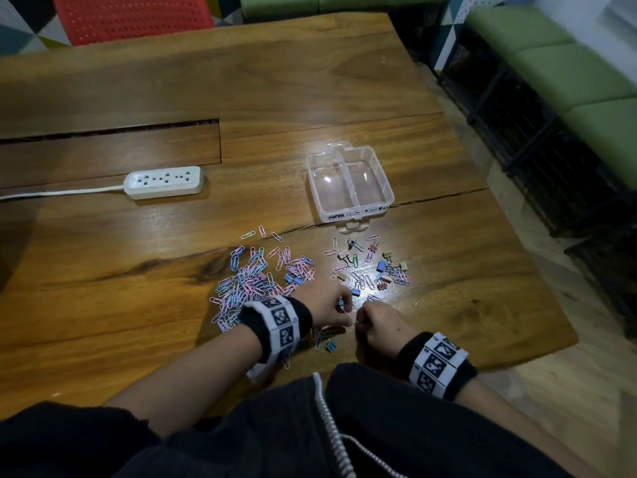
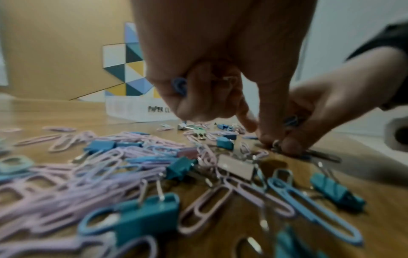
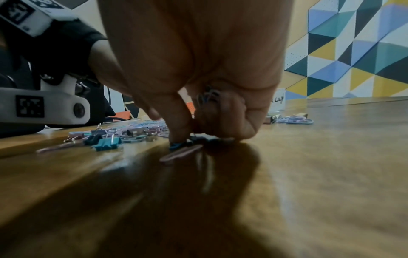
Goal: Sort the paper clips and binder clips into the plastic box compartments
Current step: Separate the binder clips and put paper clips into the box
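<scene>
The clear two-compartment plastic box [image 1: 349,182] stands open beyond the clips, and both compartments look bare. A dense pile of pink and blue paper clips [image 1: 256,281] lies to its near left; mixed binder clips [image 1: 381,267] and paper clips lie to the right. My left hand [image 1: 344,312] holds blue paper clips [image 2: 179,85] in its curled fingers, its fingertips [image 2: 268,139] down on the table. My right hand [image 1: 359,322] meets it there, with blue paper clips [image 3: 208,95] tucked in the palm while thumb and forefinger pinch a small clip [image 3: 177,145] on the wood.
A white power strip [image 1: 164,182] with its cord lies at the left of the wooden table [image 1: 482,305]. Teal binder clips [image 2: 148,216] and loose paper clips lie close under my left wrist. A red chair [image 1: 134,15] stands beyond the far edge.
</scene>
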A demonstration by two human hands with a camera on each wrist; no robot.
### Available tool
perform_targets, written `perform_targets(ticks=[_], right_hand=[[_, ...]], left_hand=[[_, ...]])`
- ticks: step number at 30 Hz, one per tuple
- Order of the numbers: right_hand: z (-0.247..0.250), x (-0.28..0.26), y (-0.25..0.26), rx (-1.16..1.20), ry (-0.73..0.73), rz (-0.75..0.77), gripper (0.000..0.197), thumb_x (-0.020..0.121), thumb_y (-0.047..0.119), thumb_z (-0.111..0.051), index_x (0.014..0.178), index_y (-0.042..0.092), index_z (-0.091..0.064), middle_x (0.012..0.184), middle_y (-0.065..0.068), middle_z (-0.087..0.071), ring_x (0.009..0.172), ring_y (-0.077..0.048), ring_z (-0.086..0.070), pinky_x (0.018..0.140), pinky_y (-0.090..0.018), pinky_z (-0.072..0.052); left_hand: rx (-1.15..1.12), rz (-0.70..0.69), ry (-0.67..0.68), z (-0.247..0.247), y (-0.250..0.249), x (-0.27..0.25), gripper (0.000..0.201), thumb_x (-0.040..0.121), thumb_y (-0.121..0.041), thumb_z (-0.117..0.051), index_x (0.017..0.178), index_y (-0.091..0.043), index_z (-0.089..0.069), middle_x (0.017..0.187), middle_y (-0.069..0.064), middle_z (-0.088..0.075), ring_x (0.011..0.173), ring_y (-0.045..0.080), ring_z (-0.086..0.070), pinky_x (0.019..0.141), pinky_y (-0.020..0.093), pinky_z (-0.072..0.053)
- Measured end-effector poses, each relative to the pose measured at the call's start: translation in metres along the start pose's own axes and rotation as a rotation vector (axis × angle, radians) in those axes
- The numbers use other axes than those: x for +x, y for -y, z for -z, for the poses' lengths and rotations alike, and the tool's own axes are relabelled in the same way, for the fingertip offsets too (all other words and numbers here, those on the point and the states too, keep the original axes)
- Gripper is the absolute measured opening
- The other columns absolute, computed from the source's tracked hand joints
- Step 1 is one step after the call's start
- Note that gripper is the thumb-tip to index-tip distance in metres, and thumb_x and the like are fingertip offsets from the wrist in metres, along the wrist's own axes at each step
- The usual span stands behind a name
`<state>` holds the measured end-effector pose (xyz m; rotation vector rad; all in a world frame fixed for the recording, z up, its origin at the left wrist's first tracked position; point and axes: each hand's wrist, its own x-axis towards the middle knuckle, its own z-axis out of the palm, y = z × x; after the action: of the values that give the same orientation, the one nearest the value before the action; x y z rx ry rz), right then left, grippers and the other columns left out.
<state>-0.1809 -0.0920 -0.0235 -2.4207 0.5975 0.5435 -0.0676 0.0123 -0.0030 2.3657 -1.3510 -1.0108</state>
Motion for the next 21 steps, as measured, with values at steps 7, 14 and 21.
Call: perform_targets(ticks=[7, 14, 21], right_hand=[[-0.002, 0.001, -0.008, 0.170, -0.038, -0.044, 0.011, 0.085, 0.009, -0.051, 0.078, 0.013, -0.045, 0.088, -0.006, -0.052, 0.082, -0.021, -0.051, 0.075, -0.031, -0.044], [0.054, 0.010, -0.007, 0.914, 0.009, -0.127, 0.024, 0.087, 0.002, -0.049, 0.066, 0.013, -0.042, 0.067, -0.001, -0.046, 0.051, -0.007, -0.044, 0.048, -0.017, -0.040], [0.120, 0.050, 0.028, 0.974, 0.072, -0.028, 0.024, 0.089, 0.002, -0.044, 0.066, 0.010, -0.041, 0.070, -0.004, -0.050, 0.047, -0.007, -0.035, 0.040, -0.014, -0.033]], left_hand=[[0.446, -0.080, -0.028, -0.008, -0.011, 0.005, 0.029, 0.088, -0.033, -0.055, 0.102, -0.008, -0.063, 0.103, 0.006, -0.061, 0.095, 0.023, -0.060, 0.081, 0.037, -0.053], [0.419, -0.083, -0.005, -0.014, -0.004, 0.005, 0.025, 0.092, -0.026, -0.039, 0.094, -0.009, -0.057, 0.093, 0.006, -0.060, 0.078, 0.018, -0.054, 0.073, 0.029, -0.053], [-0.735, 0.180, -0.072, 0.019, 0.017, 0.006, 0.026, 0.092, -0.017, -0.043, 0.066, -0.018, -0.046, 0.064, -0.003, -0.044, 0.047, 0.005, -0.038, 0.043, 0.014, -0.035]])
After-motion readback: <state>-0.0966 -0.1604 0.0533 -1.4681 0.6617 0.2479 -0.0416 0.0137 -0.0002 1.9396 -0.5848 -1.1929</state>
